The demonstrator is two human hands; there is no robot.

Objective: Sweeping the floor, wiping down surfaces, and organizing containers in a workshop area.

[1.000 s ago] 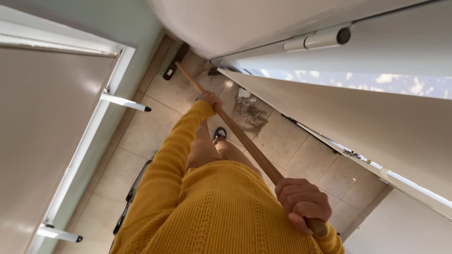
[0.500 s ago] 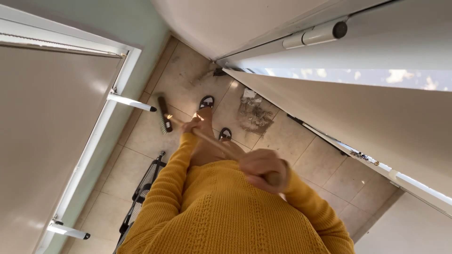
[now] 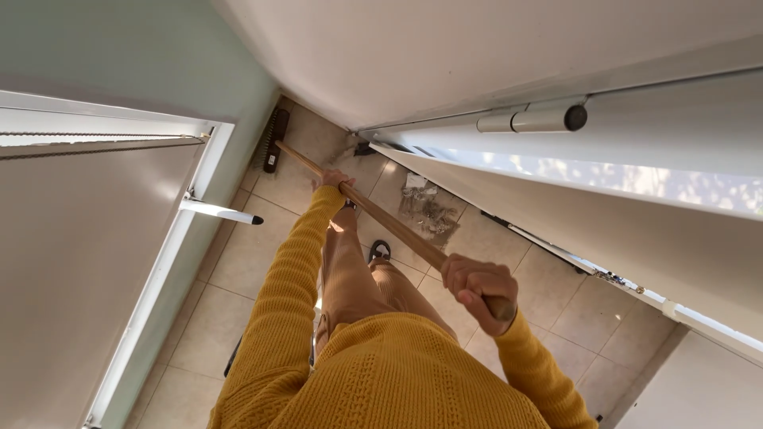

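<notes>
A beige tiled floor (image 3: 262,254), a white door (image 3: 556,48) with a hinge (image 3: 532,121), and a white window handle (image 3: 221,212) at left.

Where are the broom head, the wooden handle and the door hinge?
broom head (image 3: 273,141), head view, middle of the bristle block by the wall.
wooden handle (image 3: 397,229), head view, mid shaft between the hands.
door hinge (image 3: 534,120), head view, its barrel.

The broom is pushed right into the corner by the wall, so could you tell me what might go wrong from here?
The broom head sits against the wall at the corner, so a hard push could knock or scuff the wall. The pile of debris lies beside the door frame; a careless stroke might scatter it. The right hand grips the very end of the wooden handle, with the left hand far down, so control may be loose.
</notes>
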